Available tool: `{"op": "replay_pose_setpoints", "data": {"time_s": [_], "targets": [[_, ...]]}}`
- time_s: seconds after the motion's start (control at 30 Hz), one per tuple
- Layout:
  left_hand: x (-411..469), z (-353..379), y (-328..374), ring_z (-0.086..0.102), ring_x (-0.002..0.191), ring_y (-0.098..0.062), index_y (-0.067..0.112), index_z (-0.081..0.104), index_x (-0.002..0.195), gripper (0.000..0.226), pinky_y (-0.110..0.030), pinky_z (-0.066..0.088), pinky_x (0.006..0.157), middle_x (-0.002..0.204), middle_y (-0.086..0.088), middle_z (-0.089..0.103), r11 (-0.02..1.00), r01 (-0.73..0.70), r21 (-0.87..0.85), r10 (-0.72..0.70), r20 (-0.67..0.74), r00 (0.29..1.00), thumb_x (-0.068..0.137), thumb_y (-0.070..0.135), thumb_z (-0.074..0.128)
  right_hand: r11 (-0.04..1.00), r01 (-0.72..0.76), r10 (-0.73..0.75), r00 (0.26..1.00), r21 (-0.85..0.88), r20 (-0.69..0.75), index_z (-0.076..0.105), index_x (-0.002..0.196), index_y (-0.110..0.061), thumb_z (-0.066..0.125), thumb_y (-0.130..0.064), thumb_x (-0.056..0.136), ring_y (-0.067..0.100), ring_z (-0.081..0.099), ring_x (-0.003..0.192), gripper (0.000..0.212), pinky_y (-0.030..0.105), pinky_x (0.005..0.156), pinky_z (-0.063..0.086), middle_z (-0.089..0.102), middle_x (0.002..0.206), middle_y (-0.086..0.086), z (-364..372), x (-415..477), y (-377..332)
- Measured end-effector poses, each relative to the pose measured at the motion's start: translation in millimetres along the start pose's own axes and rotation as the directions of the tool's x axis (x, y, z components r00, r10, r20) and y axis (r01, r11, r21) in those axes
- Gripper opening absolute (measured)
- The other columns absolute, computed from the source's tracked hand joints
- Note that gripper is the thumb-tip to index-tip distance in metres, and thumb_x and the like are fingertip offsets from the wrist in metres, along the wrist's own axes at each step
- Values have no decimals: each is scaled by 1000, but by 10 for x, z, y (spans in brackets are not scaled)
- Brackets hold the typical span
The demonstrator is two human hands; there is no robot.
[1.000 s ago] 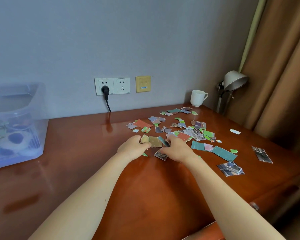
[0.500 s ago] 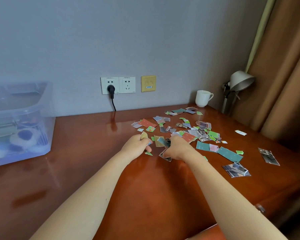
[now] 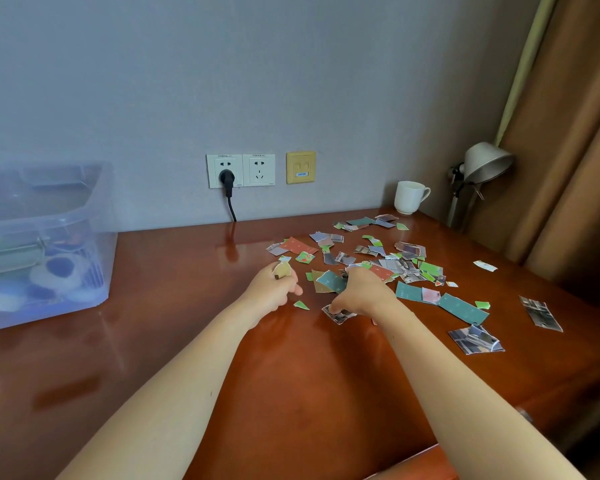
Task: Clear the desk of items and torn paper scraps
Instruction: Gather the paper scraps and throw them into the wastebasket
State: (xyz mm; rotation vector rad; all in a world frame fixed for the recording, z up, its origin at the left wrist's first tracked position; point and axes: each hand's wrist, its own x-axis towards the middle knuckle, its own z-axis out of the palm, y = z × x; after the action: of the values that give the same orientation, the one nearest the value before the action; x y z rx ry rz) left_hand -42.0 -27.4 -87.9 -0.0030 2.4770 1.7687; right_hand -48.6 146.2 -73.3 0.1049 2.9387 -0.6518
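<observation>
Torn paper scraps [image 3: 388, 261] in green, teal, red and grey lie scattered over the right half of the wooden desk [image 3: 153, 341]. My left hand [image 3: 274, 289] is curled round a tan scrap [image 3: 283, 270] that sticks up from its fist. My right hand [image 3: 361, 292] grips a teal scrap [image 3: 330, 282] and other pieces, with its thumb on a grey printed scrap [image 3: 338, 314] on the desk. A small green scrap [image 3: 301, 305] lies between the two hands.
A clear plastic bin [image 3: 49, 244] with items inside stands at the desk's left. A white mug [image 3: 409, 197] and a silver desk lamp [image 3: 482, 168] stand at the back right. Wall sockets with a black plug [image 3: 226, 176] sit behind. Brown curtains hang at right.
My left hand has drawn away to the left with the tan scrap. My right hand has gathered the teal scrap and stayed over the pile.
</observation>
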Motion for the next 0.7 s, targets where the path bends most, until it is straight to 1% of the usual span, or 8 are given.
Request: {"op": "replay_pose_setpoints", "data": {"time_s": [0.17, 0.23, 0.33, 0.43, 0.5, 0.53, 0.63, 0.7], "targets": [[-2, -24, -8, 31, 51, -9, 15, 48, 89, 8, -15, 27, 39, 90, -8, 65, 996, 50, -80, -50, -2, 999, 91, 9, 44, 998, 17, -19, 999, 58, 35, 50, 125, -9, 75, -19, 79, 20, 56, 95, 53, 29, 77, 49, 56, 105, 5, 1, -18, 20], [6, -33, -15, 32, 53, -10, 15, 49, 87, 4, -16, 27, 41, 86, -7, 62, 996, 47, -82, -46, 11, 999, 91, 14, 46, 997, 16, -20, 998, 80, 61, 52, 119, -9, 72, -16, 80, 21, 58, 93, 45, 27, 72, 47, 58, 105, 7, 1, -23, 32], [28, -31, -45, 31, 51, -10, 19, 46, 80, 23, -18, 25, 44, 71, -2, 49, 996, 40, -76, -39, 16, 999, 98, 33, 44, 991, 20, -28, 998, 131, 63, 53, 102, -11, 62, -12, 85, 18, 56, 75, 19, 24, 57, 43, 56, 86, 6, 27, -21, 36], [48, 6, -82, 24, 50, -9, 18, 35, 73, 35, -18, 21, 43, 64, 3, 32, 997, 11, -77, -10, 13, 1000, 101, 39, 37, 965, 17, -31, 998, 261, 47, 52, 92, -12, 53, -10, 86, 16, 46, 57, 7, 25, 46, 34, 50, 70, 4, 51, -47, 11], [70, 29, -93, 30, 51, -10, 18, 40, 71, 36, -20, 28, 48, 62, 6, 33, 998, -53, 40, 53, -10, 999, 101, 37, 37, 940, 13, -25, 999, 341, 29, 50, 82, -16, 52, -9, 85, 17, 46, 55, 8, 23, 42, 32, 50, 67, 5, 59, -71, -16], [93, 32, -103, 38, 55, -11, 18, 49, 73, 35, -23, 35, 55, 63, 7, 41, 983, -95, 160, 100, -24, 995, 101, 35, 38, 920, 7, -17, 1000, 391, 22, 49, 79, -16, 52, -8, 84, 18, 45, 53, 10, 21, 39, 30, 50, 65, 6, 66, -78, -25], [133, 23, -148, 61, 88, -16, 20, 65, 94, 23, -36, 51, 83, 94, 6, 66, 846, -141, 515, 169, -8, 986, 97, 26, 43, 828, -19, 20, 1000, 560, 3, 53, 81, -9, 51, -5, 82, 18, 39, 45, 4, 18, 37, 25, 46, 59, 8, 80, -88, -41], [106, 13, -158, 61, 98, -19, 18, 64, 104, 23, -41, 51, 90, 107, 4, 66, 786, -150, 600, 170, 24, 985, 96, 24, 43, 767, -36, 39, 999, 641, 10, 51, 82, -9, 51, -3, 82, 15, 38, 42, 6, 18, 37, 26, 43, 60, 6, 84, -96, -52]]}}
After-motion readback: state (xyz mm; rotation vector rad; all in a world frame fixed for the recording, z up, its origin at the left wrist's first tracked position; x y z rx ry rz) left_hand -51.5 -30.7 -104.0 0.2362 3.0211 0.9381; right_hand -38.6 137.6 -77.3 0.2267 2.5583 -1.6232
